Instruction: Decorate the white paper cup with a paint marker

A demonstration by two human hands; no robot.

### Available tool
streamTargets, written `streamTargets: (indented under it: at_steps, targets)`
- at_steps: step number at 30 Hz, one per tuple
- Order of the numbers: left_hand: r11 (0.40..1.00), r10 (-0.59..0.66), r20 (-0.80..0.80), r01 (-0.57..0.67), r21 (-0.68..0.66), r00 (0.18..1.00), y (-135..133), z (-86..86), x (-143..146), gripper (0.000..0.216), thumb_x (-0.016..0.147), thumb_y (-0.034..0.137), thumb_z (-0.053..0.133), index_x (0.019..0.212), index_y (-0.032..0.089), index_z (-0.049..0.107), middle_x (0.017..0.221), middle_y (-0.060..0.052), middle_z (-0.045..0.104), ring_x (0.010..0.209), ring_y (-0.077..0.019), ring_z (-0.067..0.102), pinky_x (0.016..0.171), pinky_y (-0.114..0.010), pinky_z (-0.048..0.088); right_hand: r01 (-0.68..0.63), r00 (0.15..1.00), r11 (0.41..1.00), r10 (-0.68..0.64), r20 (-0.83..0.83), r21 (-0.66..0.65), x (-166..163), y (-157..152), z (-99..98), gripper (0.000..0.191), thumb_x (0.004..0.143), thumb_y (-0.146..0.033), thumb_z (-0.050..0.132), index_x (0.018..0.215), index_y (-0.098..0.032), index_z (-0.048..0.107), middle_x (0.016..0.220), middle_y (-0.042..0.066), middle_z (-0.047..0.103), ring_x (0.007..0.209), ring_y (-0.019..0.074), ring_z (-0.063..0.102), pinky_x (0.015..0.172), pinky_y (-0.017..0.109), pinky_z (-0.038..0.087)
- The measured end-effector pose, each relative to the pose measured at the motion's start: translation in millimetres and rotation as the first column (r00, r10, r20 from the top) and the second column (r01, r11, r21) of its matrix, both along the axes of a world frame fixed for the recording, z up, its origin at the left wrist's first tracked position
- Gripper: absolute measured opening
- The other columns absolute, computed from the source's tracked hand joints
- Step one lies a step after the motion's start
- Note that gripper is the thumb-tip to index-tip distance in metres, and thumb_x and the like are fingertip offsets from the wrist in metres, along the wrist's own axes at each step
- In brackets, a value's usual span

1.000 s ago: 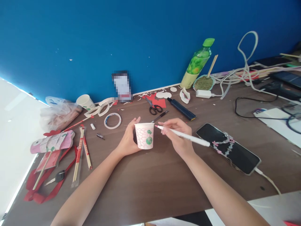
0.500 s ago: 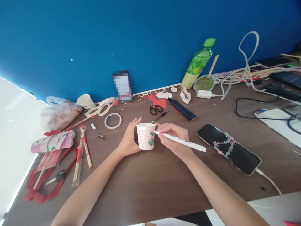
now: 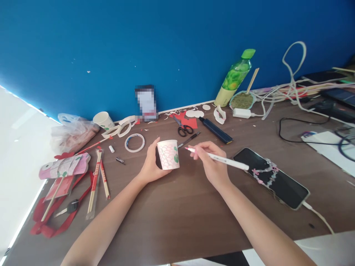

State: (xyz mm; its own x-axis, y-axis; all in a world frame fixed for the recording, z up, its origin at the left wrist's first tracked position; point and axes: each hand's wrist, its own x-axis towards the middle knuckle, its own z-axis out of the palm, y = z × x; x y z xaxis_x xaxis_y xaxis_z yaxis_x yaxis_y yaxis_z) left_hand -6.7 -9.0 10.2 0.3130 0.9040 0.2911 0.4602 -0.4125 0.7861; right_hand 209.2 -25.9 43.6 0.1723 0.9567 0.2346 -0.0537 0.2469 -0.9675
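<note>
Nearest, at the lower left of the frame, a red ribbon point(image 3: 47, 231) lies on the table point(image 3: 166, 221) with a key point(image 3: 73, 206) beside it; chopsticks point(image 3: 95, 183) lie right of the key. At the right of the frame, a phone point(image 3: 291, 188) bears a beaded bracelet point(image 3: 260, 181). At the centre, the left hand point(image 3: 149, 164) holds a paper cup point(image 3: 168, 155): its fingers are curved around the left side, spread to the cup's width, with the thumb at the base. Whether the base touches the table cannot be told. Just right of the cup, the right hand point(image 3: 215, 162) holds a white marker point(image 3: 230, 161): finger and thumb are closed on the barrel near the pink tip, which points leftward and stands apart from the cup. Beyond the hands lie a black pen point(image 3: 190, 139) and scissors point(image 3: 179, 125), with a tape roll point(image 3: 135, 150) farther left. Farthest back, a green-capped bottle point(image 3: 233, 81) is near the blue wall point(image 3: 111, 44) at the upper right; a second cup point(image 3: 102, 120) is beside a plastic bag point(image 3: 70, 135) at the left.
</note>
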Motion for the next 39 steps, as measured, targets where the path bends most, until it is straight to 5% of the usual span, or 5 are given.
streamTargets:
  at_steps: [3,12,26,33,39]
  targets:
    - [0.999,0.02,0.0,-0.02,0.049,1.0,1,-2.7,0,0.114,0.067,0.031,0.079,0.151,0.029,0.001,0.142,-0.015,0.031,0.135,-0.034,0.036,0.111,-0.053,0.035,0.038,0.996,0.998,-0.041,0.08,0.04,-2,-1,-0.1,0.025,0.086,-0.044,0.062,0.076,-0.022,0.066,0.048,-0.005,0.055,0.046,0.013,0.056,0.065,0.034,0.057]
    - [0.992,0.035,-0.063,-0.027,0.124,0.997,2,-4.1,3,0.109,0.071,0.025,0.071,0.152,0.031,-0.001,0.134,-0.014,0.029,0.133,-0.035,0.032,0.109,-0.058,0.033,0.03,0.9,0.983,-0.105,0.423,0.181,-18,-12,-0.5,0.021,0.094,-0.03,0.048,0.105,-0.026,0.066,0.092,0.005,0.077,0.09,0.0207,0.072,0.085,0.037,0.057]
    - [0.948,0.131,-0.097,-0.096,0.305,0.987,2,-5.3,3,0.1,0.074,0.038,0.075,0.149,0.028,0.01,0.155,-0.018,0.029,0.13,-0.0357,0.042,0.107,-0.055,0.034,-0.179,0.838,0.908,-0.061,0.543,0.379,-33,-10,-30.1,0.057,0.074,-0.025,0.076,0.124,-0.025,0.049,0.127,0.014,0.063,0.12,0.0308,0.061,0.102,0.053,0.05]
    - [0.897,0.089,-0.132,-0.022,0.442,0.987,2,-7.2,4,0.093,0.08,0.039,0.07,0.148,0.029,0.007,0.157,-0.022,0.019,0.144,-0.0391,0.027,0.11,-0.061,0.027,-0.173,0.883,0.951,0.033,0.469,0.258,-37,-6,-39.2,0.054,0.077,-0.025,0.074,0.124,-0.024,0.048,0.128,0.015,0.058,0.119,0.0293,0.061,0.098,0.053,0.053]
    - [0.924,0.099,-0.077,-0.063,0.377,0.992,-2,-4.8,5,0.097,0.075,0.037,0.075,0.147,0.026,0.009,0.157,-0.022,0.004,0.148,-0.0396,0.017,0.112,-0.058,0.032,-0.154,0.961,0.988,0.143,0.237,0.026,-34,-1,-34.2,0.042,0.079,-0.029,0.071,0.114,-0.025,0.05,0.121,0.012,0.058,0.116,0.0255,0.062,0.1,0.048,0.053]
